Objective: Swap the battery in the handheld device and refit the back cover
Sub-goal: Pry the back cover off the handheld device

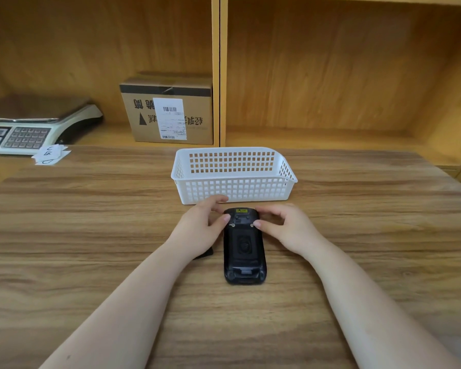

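A black handheld device point(244, 249) lies face down on the wooden table, its back cover in place and a yellow label at its far end. My left hand point(197, 230) grips the device's far left corner, thumb pressing near a screw. On the opposite side, my right hand point(288, 230) holds the far right corner, thumb tip on the other screw. A flat black object point(205, 254), perhaps a battery, pokes out from under my left wrist; most of it is hidden.
A white slotted basket point(234, 191) stands just beyond the device. A cardboard box point(168, 113) and a weighing scale point(24, 129) sit on the shelf behind. Paper slips point(51, 155) lie at the table's far left edge.
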Motion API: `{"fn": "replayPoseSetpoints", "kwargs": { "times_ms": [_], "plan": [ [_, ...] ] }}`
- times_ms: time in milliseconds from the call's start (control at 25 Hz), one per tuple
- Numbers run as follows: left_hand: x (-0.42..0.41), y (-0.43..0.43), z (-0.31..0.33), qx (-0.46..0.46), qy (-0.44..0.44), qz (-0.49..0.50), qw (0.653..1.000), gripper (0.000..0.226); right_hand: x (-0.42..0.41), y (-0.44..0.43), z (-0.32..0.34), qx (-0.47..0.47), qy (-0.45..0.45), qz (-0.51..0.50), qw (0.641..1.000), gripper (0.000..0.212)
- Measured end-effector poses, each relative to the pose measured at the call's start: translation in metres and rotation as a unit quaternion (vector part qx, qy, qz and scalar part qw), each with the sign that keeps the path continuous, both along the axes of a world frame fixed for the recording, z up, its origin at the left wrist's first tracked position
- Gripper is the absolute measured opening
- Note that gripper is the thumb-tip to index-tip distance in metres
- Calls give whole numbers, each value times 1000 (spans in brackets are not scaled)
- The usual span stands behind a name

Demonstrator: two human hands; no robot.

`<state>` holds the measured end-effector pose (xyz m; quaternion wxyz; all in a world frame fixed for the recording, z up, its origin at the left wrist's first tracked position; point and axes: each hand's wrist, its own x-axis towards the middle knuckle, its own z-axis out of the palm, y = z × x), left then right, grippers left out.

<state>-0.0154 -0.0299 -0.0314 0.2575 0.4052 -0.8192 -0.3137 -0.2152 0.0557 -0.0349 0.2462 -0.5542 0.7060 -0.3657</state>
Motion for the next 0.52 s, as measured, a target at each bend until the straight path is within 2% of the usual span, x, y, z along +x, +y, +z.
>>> {"fn": "replayPoseSetpoints", "kwargs": {
  "times_ms": [120,520],
  "plan": [
    [4,-4,2,10,-22,-29,999,46,-2,-2,0,5,-13,8,1000,41],
    [2,-7,8,36,-7,-17,999,34,-1,-7,10,15,31,37,999,32]
  ]
}}
